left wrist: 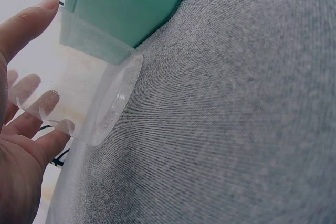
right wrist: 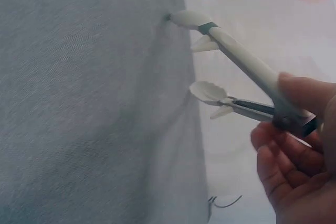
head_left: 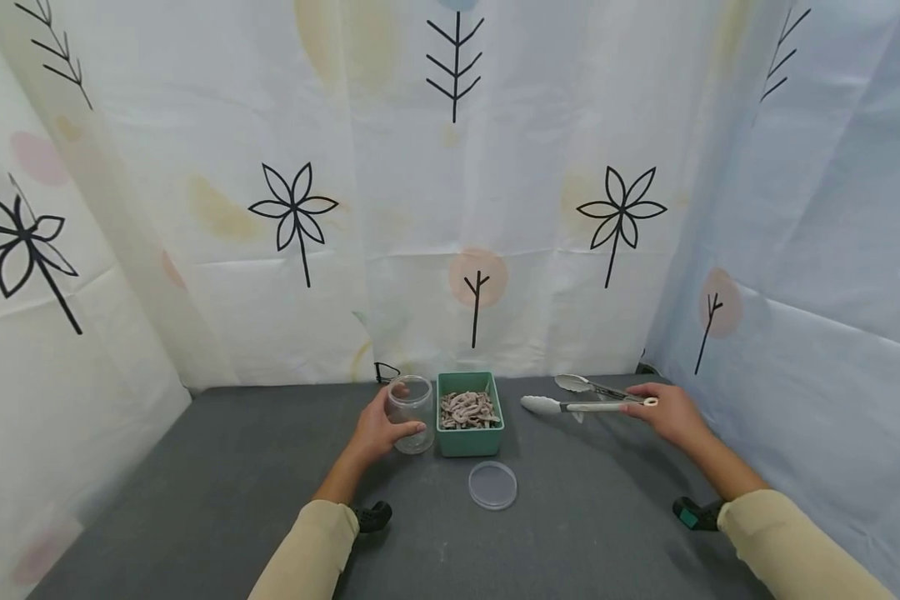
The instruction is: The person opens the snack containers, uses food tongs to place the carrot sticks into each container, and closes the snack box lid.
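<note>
My left hand (head_left: 378, 429) grips a clear, lidless jar (head_left: 412, 417), with the thumb on the near side and the fingers around the far side. In the left wrist view the bottom of the jar (left wrist: 118, 98) is right at the grey cloth. Close beside the jar is a green rectangular tub (head_left: 470, 443) holding a heap of greyish-brown curled pieces (head_left: 468, 410). My right hand (head_left: 667, 410) pinches a pair of white-tipped tongs (head_left: 596, 407) near the hinge end. Their two arms are spread apart, pointing left, with nothing between the tips (right wrist: 209, 93).
A round translucent lid (head_left: 492, 486) lies flat in front of the tub. The table has a dark grey cloth (head_left: 255, 483). Patterned white curtains (head_left: 390, 317) stand right behind the table and along both sides.
</note>
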The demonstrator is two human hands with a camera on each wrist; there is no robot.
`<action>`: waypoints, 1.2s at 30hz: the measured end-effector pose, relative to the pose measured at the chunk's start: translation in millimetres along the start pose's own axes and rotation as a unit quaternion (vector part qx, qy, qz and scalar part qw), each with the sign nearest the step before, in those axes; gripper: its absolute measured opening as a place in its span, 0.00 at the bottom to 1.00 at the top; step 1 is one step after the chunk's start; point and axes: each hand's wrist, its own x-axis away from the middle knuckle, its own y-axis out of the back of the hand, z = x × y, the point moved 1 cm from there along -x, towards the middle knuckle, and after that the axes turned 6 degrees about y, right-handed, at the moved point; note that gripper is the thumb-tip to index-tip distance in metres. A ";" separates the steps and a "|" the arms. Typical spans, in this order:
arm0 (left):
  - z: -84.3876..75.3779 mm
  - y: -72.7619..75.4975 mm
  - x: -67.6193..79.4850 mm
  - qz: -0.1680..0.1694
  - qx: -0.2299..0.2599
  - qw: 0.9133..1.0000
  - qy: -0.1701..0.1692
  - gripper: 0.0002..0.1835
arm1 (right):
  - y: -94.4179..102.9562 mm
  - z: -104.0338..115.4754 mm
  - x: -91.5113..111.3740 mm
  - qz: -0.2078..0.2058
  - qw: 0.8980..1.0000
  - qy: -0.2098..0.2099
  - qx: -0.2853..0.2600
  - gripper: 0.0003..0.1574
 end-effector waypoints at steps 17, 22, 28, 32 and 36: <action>1.1 -1.1 0.2 0.006 0.008 1.000 0.009 0.39 | 0.2 32.4 -16.0 -0.134 0.989 0.054 -0.020 0.28; 1.5 -1.1 0.9 0.006 0.008 1.000 0.007 0.39 | -0.7 43.4 -22.2 -0.153 0.984 0.080 -0.029 0.25; 1.8 -0.9 1.0 0.006 0.010 1.000 0.007 0.39 | 3.0 61.1 -32.1 -0.163 0.981 0.096 -0.047 0.25; 1.0 -0.3 0.0 0.007 0.013 1.000 0.001 0.39 | 9.0 77.6 -38.1 -0.176 0.976 0.112 -0.058 0.25; 0.8 0.3 -0.4 0.008 0.016 1.000 -0.003 0.39 | 15.3 93.5 -44.1 -0.186 0.972 0.131 -0.061 0.24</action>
